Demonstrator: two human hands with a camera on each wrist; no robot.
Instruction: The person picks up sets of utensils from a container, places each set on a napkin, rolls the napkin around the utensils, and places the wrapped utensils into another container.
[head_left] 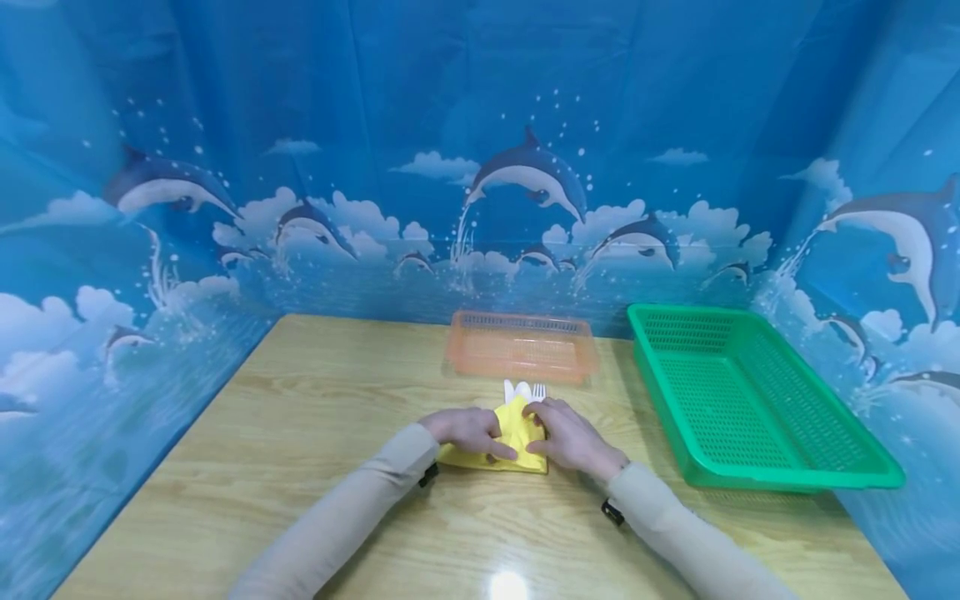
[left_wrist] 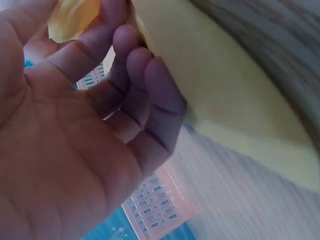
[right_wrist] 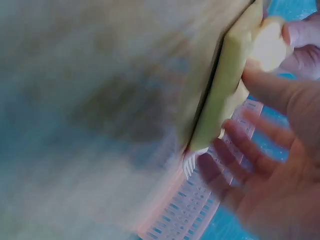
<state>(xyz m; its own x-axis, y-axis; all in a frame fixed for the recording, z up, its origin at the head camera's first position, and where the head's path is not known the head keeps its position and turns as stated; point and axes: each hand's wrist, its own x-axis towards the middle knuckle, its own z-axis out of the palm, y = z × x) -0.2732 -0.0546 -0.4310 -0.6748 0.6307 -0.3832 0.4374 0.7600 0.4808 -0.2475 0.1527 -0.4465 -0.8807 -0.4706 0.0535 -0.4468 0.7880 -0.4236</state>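
A yellow napkin (head_left: 516,433) lies on the table, folded partly over white cutlery. The tops of a knife (head_left: 508,390), a spoon (head_left: 522,390) and a fork (head_left: 538,392) stick out at its far edge; their lower parts are hidden. At the napkin's left side, my left hand (head_left: 472,432) pinches a raised fold (left_wrist: 75,20) between thumb and fingers, its other fingers bent against the cloth. My right hand (head_left: 572,437) is at the right side, its thumb touching the napkin and its fingers loosely bent and spread near the fork. That hand is blurred in the right wrist view.
Behind the cutlery sits a pink-orange perforated basket (head_left: 517,367). A larger green basket (head_left: 678,433) stands on the right, beyond my right forearm. The wooden table (head_left: 315,400) ends at a blue dolphin-print curtain (head_left: 420,100) at the back and sides.
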